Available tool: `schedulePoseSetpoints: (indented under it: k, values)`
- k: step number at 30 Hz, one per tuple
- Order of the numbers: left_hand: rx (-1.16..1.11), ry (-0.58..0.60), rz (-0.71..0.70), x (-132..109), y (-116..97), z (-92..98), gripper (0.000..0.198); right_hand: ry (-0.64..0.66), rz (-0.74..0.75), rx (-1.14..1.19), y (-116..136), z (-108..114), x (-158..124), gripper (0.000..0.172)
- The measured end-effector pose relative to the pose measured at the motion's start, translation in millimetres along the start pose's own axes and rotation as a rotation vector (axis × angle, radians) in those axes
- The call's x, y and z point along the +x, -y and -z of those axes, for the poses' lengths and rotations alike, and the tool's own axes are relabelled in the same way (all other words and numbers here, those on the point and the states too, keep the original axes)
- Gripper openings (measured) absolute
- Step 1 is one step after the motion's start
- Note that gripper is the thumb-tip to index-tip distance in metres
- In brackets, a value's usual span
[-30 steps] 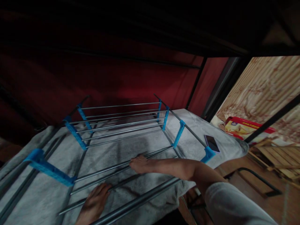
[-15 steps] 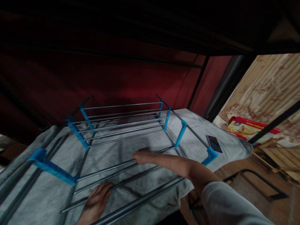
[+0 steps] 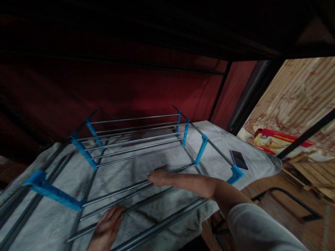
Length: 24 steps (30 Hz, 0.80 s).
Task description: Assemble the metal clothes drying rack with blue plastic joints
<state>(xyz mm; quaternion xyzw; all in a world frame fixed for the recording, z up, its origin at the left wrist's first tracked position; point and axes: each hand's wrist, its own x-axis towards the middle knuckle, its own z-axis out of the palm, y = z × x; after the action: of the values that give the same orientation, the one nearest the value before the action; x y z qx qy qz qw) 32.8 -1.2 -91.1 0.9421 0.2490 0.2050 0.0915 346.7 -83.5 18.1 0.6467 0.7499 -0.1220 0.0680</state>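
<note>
Head view: the rack (image 3: pixel 141 140) is lying flat on the grey blanket (image 3: pixel 146 158), in front of the red panel (image 3: pixel 143 83). Orientation: the side rails are running near-to-far, i.e. from the wearer toward the panel, & the long axis appears to be following them. The crossbars are running L-to-R, approx. square to the rails. The near L corner is running out of frame, so full length can't be told.

Appearance: the tubes are showing dull grey metal, round & slim, w/ faint highlights. The blue brackets (image 3: pixel 201 150) are joining upper & lower rails on both sides, & are standing tilted on the L. The far section is carrying several parallel crossbars; the foreground tube (image 3: pixel 162 225) is crossing low in frame, nearest the wearer.

Hands: the R hand (image 3: pixel 157 177) is gripping the mid crossbar (image 3: pixel 115 193), palm down. The L hand (image 3: pixel 108 223) is lying over the near tube (image 3: pixel 146 201), fingers bent; its underside is hidden, so can't tell if it's gripping.

Surroundings: a phone (image 3: pixel 239 160) is resting on the blanket, just beside the R rail; a red-yellow box (image 3: pixel 277 139) is sitting beyond.
</note>
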Motion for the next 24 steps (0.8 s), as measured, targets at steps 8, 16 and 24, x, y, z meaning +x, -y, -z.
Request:
schedulePoseSetpoints:
  k: [8,16,24]
  values:
    - [-0.059,0.017,0.03,-1.1,-23.2,13.4,0.034,0.011,-0.068,0.108,6.9,10.3,-6.5,0.035]
    - [0.013,0.255,0.161,8.5,-68.4,46.7,0.037,0.029,0.016,0.142,2.9,2.6,-8.0,0.031]
    - [0.1,0.309,0.189,10.3,-77.4,49.1,0.04,0.0,0.037,0.184,49.8,2.2,29.2,0.026]
